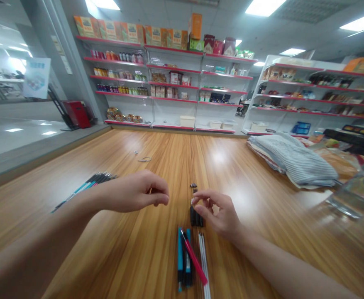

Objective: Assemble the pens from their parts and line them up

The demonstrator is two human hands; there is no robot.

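Observation:
My left hand point(142, 189) hovers over the table with fingers curled in; anything it holds is hidden. My right hand point(219, 211) is lowered at a group of small black pen parts point(197, 218), thumb and fingertips drawn together there; what they pinch is too small to make out. Just beyond its fingertips lie small dark metallic pieces point(193, 185). Nearer to me are blue and black pen barrels point(179, 253), a red pen barrel point(196, 259) lying slanted across them, and several thin white refills point(203, 259) side by side.
Several pens point(91, 182) lie in a bundle at left, partly behind my left forearm. A thin ring point(145, 159) is farther back. Folded striped cloth point(290, 158) and a clear container point(356, 193) are on the right. Stocked shelves point(172, 72) stand behind the table point(132, 253).

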